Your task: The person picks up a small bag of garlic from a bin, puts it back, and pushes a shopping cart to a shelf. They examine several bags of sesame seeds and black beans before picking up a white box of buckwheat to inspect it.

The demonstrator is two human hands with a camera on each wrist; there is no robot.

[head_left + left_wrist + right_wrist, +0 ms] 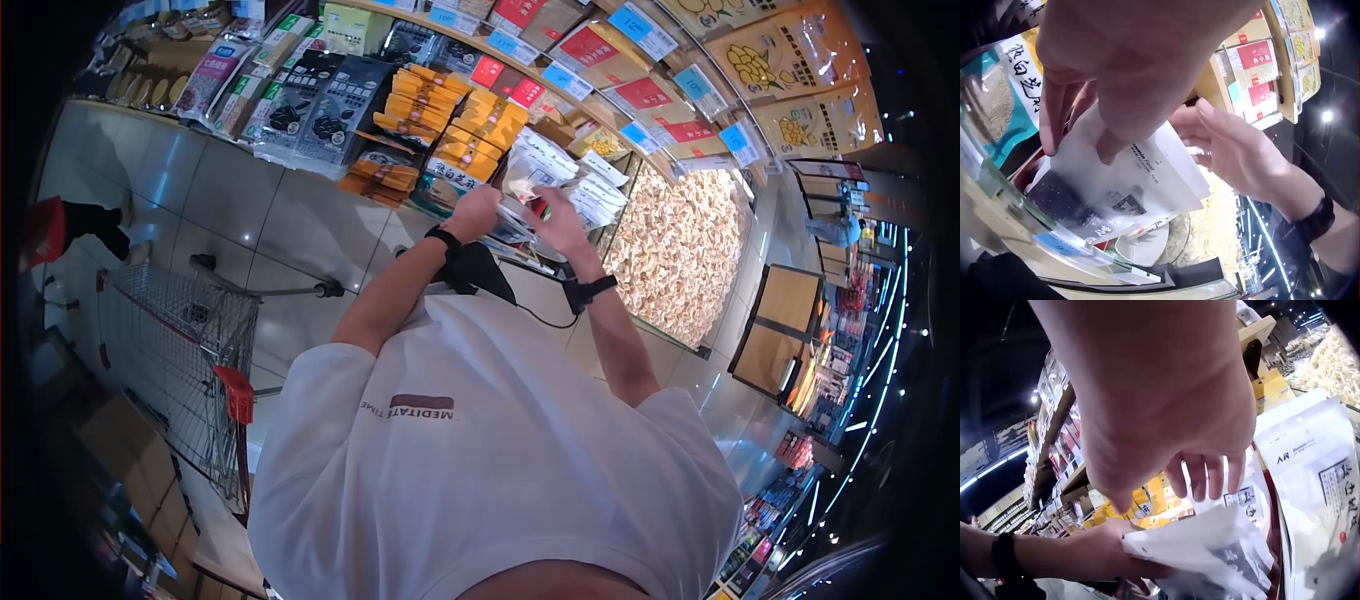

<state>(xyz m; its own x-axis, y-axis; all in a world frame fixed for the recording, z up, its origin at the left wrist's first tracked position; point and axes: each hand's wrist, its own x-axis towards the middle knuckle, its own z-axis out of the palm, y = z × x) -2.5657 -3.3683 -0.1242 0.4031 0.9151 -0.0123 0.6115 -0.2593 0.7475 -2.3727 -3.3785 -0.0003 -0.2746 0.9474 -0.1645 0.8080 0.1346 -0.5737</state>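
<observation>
Closest of all, in the head view, it's the white T-shirt [520,480] at 6 o'clock, both bare forearms reaching to 12, a black band on each wrist. And here are the hands! The left hand [475,213] has it, thumb on one face, fingers on the other, pinching a white package [1129,194]. That package sits at 12 o'clock from the shirt, tilted over the display edge, a dark panel on its front. The right hand [562,222] is just beside it, to the 3 o'clock side, fingers loose and slightly apart; whether they touch it, I cannot tell.

Round the hands now: upright white packets [1313,487] at 2 o'clock, orange packets [420,100] in stacked rows at 11, and in the left wrist view a teal packet [1019,140] at 10 from the pinched package. Over at 3 sits a broad heap of pale pieces [675,250]. Dark packets [335,105] line up at 10.

Up on the higher shelf, red-labelled packs [590,48] at 1, yellow packets [800,55] at 2. Away at 8, a wire shopping cart [160,315] shows its red handle [234,394]; out at 9, cut by the dark rim, another person [47,230] in red.
</observation>
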